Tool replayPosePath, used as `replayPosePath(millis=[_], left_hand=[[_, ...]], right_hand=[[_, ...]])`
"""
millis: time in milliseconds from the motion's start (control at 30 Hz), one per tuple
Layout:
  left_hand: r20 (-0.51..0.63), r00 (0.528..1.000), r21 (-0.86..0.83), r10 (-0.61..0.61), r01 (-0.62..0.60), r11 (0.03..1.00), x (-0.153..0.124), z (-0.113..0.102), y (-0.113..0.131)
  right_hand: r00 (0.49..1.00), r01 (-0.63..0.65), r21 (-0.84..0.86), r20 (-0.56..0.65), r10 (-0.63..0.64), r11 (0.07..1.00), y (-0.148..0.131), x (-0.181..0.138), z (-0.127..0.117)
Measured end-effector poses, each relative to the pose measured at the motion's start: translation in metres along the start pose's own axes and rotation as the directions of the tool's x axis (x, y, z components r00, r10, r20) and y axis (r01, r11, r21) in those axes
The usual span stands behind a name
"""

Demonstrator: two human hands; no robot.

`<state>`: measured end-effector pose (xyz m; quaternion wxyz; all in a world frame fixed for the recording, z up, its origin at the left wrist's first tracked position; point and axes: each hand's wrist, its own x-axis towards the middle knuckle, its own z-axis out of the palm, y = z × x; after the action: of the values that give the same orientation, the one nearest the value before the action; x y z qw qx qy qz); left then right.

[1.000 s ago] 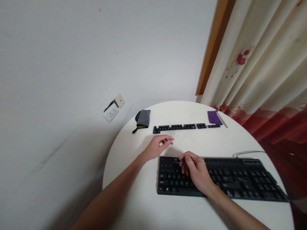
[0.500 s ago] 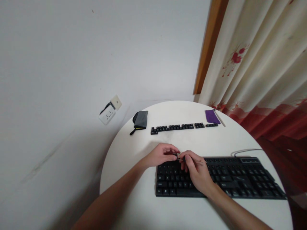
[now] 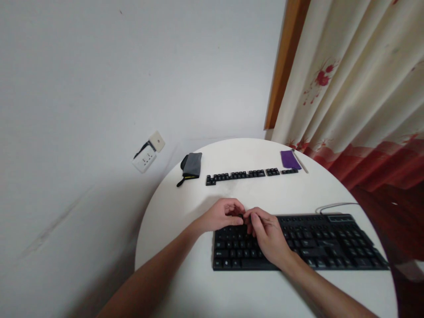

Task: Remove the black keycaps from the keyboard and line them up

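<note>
A black keyboard (image 3: 324, 243) lies on the round white table (image 3: 179, 221) in front of me. Both my hands meet above its upper left corner. My left hand (image 3: 221, 215) has its fingertips pinched on a small dark keycap (image 3: 243, 216), right against the fingertips of my right hand. My right hand (image 3: 268, 236) rests over the keys with its fingers curled around a thin metal tool that is mostly hidden by the fingers. A row of loose black keycaps (image 3: 238, 176) is laid out farther back on the table.
A grey pouch (image 3: 191, 165) lies at the back left, and a purple cloth (image 3: 289, 160) with a thin stick (image 3: 300, 162) at the back right. The keyboard cable (image 3: 334, 206) loops off its rear. A wall socket (image 3: 144, 159) sits left; a curtain (image 3: 357, 88) hangs right.
My left hand moved from the bare table in to the right hand's fingertips and pinched shut there. The thin tool, plain to see earlier, is now tucked under the fingers.
</note>
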<state>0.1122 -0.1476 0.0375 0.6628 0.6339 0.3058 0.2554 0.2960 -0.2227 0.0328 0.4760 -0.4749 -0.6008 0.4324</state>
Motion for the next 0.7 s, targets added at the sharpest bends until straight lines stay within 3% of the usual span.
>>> replayPosePath(millis=[100,267,400,567,700], left_hand=[[-0.041,0.999,-0.011,0.018,-0.018,1.000,0.001,0.000,-0.002],[-0.105,0.982,0.011,0.158,-0.157,0.987,0.005,0.002,-0.006],[-0.202,0.969,0.061,0.142,-0.132,0.989,0.007,-0.002,-0.010],[-0.462,0.862,0.242,0.209,-0.104,0.965,0.012,-0.026,-0.014],[-0.556,0.743,0.428,0.373,-0.129,0.895,0.017,-0.049,-0.023]], right_hand=[[0.998,-0.029,0.014,-0.051,0.030,0.999,0.002,0.003,0.000],[0.994,-0.047,0.000,-0.095,0.046,0.999,0.001,0.006,-0.001],[0.990,-0.068,0.002,-0.122,0.067,0.998,0.001,0.007,-0.003],[0.989,-0.080,0.035,-0.118,0.084,0.996,0.001,0.007,-0.003],[0.990,-0.078,0.048,-0.114,0.083,0.996,0.002,0.007,-0.002]])
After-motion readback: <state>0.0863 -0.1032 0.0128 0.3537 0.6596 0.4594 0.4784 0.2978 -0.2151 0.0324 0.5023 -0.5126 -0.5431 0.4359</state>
